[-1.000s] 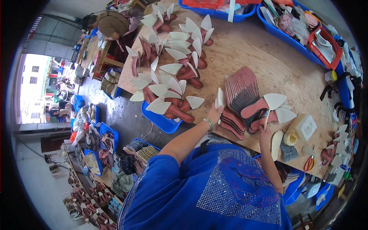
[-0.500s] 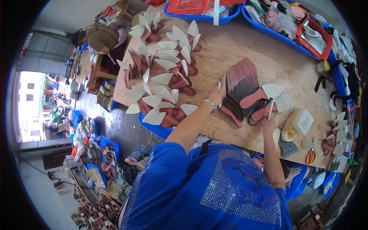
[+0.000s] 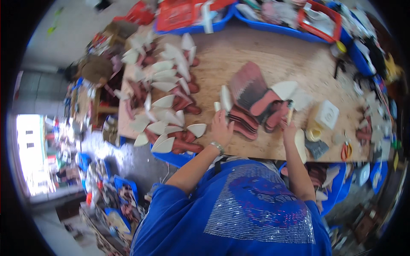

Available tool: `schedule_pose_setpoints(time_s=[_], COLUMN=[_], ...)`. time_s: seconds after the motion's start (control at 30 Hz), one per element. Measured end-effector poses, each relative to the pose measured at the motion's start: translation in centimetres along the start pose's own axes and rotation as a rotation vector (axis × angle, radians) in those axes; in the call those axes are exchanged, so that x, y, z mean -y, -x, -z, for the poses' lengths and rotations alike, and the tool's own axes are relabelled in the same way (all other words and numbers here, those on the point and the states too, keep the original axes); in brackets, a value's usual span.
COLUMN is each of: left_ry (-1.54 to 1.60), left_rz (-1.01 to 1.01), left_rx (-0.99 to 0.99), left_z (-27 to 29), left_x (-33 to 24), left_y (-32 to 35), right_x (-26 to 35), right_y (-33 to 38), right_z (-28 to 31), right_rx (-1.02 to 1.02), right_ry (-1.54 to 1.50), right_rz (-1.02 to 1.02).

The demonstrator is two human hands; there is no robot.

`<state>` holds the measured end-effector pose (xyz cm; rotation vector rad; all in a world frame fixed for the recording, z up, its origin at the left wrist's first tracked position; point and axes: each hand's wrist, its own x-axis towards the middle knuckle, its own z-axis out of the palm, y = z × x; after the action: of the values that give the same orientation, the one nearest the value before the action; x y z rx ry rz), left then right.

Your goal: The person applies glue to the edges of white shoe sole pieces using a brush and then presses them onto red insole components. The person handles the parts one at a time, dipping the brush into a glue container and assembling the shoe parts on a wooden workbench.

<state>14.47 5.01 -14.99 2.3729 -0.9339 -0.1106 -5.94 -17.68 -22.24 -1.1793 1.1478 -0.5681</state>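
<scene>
My left hand is left of the stack, its fingers closed round the lower end of a white pointed piece standing up from them; motion blur softens the grip. In my right hand is a brush with a pale handle, its dark tip up beside a reddish insole. Between the hands lies a fanned stack of reddish-brown insoles, their edges overlapping. One insole with a white pointed toe piece lies across the stack's right side.
Many insoles with white toes cover the table's left part. A cut-open plastic jug, a grey cloth-like piece and orange-handled scissors sit at right. Blue bins line the far edge. Another person is at far left.
The whole view has shifted and tilted. My left hand has come away from the stack toward the left, with the white pointed piece. The brush stays in my right hand by the insoles.
</scene>
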Motion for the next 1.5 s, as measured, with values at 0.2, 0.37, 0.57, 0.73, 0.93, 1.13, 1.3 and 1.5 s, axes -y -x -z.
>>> schedule_pose_setpoints(time_s=[0.2,0.37,0.57,0.73,0.93,1.13,1.3,1.5], left_ry=[0.111,0.033,-0.385,-0.196,-0.389,-0.365,-0.133,0.611], left_rz=[-0.472,-1.005,-0.723,-0.544,-0.482,-0.508,-0.135,-0.199], left_rx=[0.184,0.290,0.607,0.322,0.622,0.647,0.795,1.049], left_z=[0.1,-4.7,-11.1,-14.0,-15.0,-14.0,-6.7,2.0], left_x=[-8.6,-17.0,-24.4,-19.6,-21.5,-20.8,-20.8,-21.8], left_y=[-4.5,-10.6,-16.5,-19.7,-21.7,-21.5,-21.4,-15.9], right_x=[0.7,2.6,-0.4,-0.7,1.3,3.5,5.7,6.0], right_y=[2.7,9.0,16.0,19.3,15.6,10.8,7.8,5.7], right_z=[4.0,8.9,14.3,16.4,17.5,19.8,19.8,20.0], right_rx=[-0.067,-0.144,-0.312,-0.442,-0.526,-0.535,-0.432,-0.366], right_ry=[0.179,0.280,0.185,0.216,0.445,0.748,1.063,1.227], right_rz=[0.062,0.145,0.020,0.020,0.223,0.309,0.383,0.414])
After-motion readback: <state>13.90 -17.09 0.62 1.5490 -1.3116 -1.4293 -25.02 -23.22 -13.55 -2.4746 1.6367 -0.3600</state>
